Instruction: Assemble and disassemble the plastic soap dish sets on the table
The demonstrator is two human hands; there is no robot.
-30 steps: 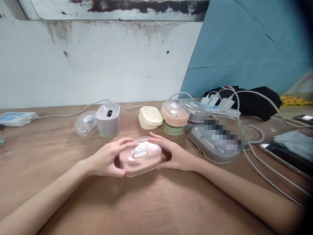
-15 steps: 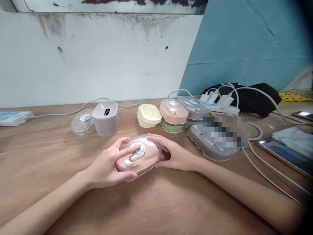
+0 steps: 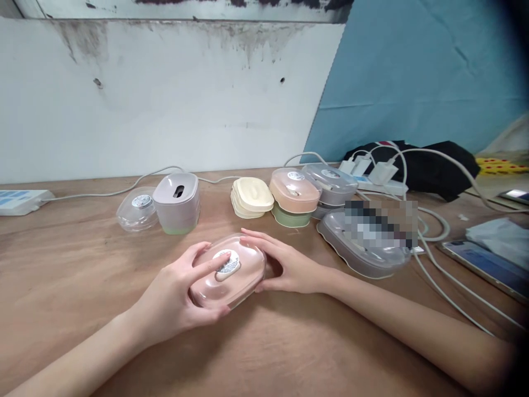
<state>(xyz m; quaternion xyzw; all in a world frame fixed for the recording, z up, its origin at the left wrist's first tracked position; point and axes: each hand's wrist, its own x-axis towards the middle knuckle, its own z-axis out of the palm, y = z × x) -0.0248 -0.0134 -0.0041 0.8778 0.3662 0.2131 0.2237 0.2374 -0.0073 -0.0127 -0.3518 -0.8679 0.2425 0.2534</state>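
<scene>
Clasping the pink lidded soap box (image 3: 228,270) between left hand (image 3: 177,300) and right hand (image 3: 289,267), mid-table (image 3: 289,342) toward its near edge; probably light, stiff, slippery plastic, best gripped along the rim.

Hidden bits
A blurry patch (image 3: 380,223) covers the grey box's (image 3: 355,256) top; the pink box (image 3: 231,275) hides part of the right hand (image 3: 294,270).

Clear-lidded pink box (image 3: 228,270), tilted, held btwn both hands over a wooden table (image 3: 264,355). Left hand (image 3: 177,298): index fingertip on the round sticker (image 3: 227,262), thumb under the near edge. Right hand (image 3: 289,267) cups the far end. Beyond the fingertips: stacked cream lids (image 3: 251,197).
</scene>
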